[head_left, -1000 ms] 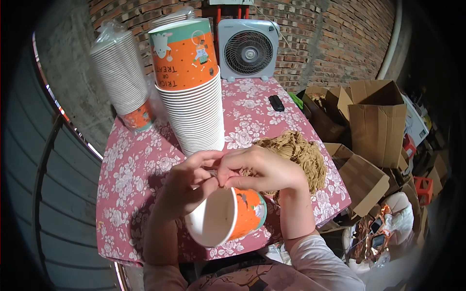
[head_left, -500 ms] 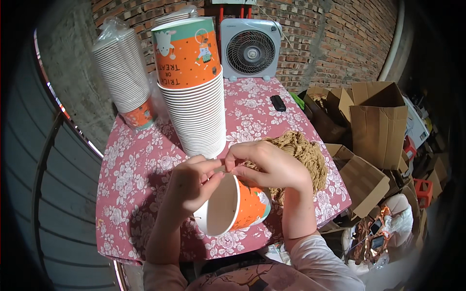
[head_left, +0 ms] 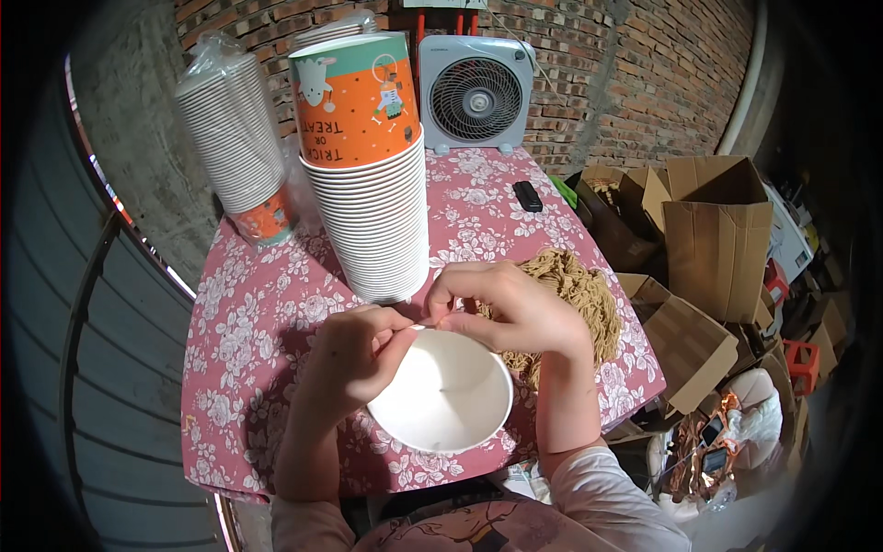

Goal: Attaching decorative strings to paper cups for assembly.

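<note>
Centre frame: left hand and right hand, fingers pinched shut on white cup rim; cup stack above.

1 head-worn fisheye view, steeply down onto the near table.

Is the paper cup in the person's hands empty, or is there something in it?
Empty. The paper cup faces the camera mouth-up, its white inside bare to the bottom. The left hand and right hand pinch its far rim.
</note>
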The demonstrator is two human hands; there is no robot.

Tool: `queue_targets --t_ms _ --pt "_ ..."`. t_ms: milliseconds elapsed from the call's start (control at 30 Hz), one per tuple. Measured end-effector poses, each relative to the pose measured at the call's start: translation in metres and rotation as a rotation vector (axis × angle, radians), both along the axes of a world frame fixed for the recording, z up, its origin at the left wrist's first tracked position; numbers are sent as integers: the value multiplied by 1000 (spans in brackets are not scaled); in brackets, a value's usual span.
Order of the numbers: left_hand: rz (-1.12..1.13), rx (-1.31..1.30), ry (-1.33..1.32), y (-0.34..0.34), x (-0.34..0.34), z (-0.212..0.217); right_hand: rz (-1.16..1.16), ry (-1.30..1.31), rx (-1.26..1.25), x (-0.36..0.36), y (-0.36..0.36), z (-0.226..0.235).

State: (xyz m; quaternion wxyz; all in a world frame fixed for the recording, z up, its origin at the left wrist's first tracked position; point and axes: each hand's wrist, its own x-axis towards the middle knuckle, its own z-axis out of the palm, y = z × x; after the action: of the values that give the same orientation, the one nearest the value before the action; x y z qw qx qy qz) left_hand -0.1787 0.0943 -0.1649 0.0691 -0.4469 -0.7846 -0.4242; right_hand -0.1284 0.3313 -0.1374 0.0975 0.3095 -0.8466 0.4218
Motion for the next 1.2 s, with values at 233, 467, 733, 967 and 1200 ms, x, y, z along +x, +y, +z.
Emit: queue_targets --t_ms 233,467,733,967,1200 --pt "67 -3 -91 -4 0 1 -165 95 3 -7 -27 -11" --pt "209 -60 -60 -10 -13 -9 -196 -66 -223 -13 -34 -14" --pt "246 6 -4 -1 -18 -11 -357 -59 -174 -19 -42 -20" --pt "317 32 48 2 -18 -7 -405 -144 -235 -27 -43 -26" --pt "356 55 7 4 -23 -7 -354 -171 -257 -37 -45 -40"
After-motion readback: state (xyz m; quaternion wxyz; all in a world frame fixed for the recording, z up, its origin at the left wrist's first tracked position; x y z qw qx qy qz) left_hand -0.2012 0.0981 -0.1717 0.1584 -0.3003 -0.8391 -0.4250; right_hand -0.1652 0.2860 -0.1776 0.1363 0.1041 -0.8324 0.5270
